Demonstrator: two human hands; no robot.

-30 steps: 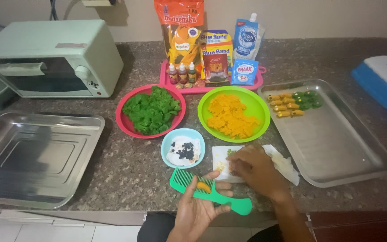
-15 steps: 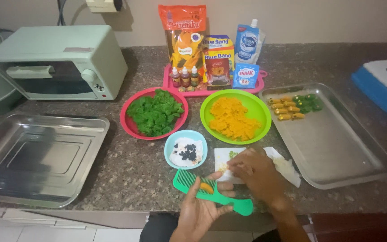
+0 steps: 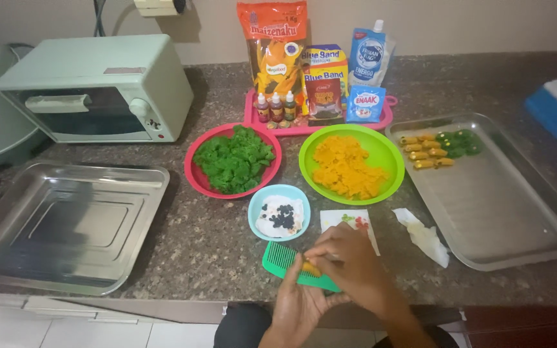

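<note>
Head view: green dough point(image 3: 233, 160) in red bowl point(image 3: 196, 173)

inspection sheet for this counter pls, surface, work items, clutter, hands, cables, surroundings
surface: dark speckled stone counter, bare patches between dishes
work items: green comb with a small orange dough piece pressed on it
clutter: red bowl of green dough, green bowl of orange dough, small blue bowl, two steel trays, left one bare, right one with shaped pieces
hands: left hand under the comb, right hand on the dough
cables: black cable at wall
surroundings: toaster oven, pink tray of packets
</note>
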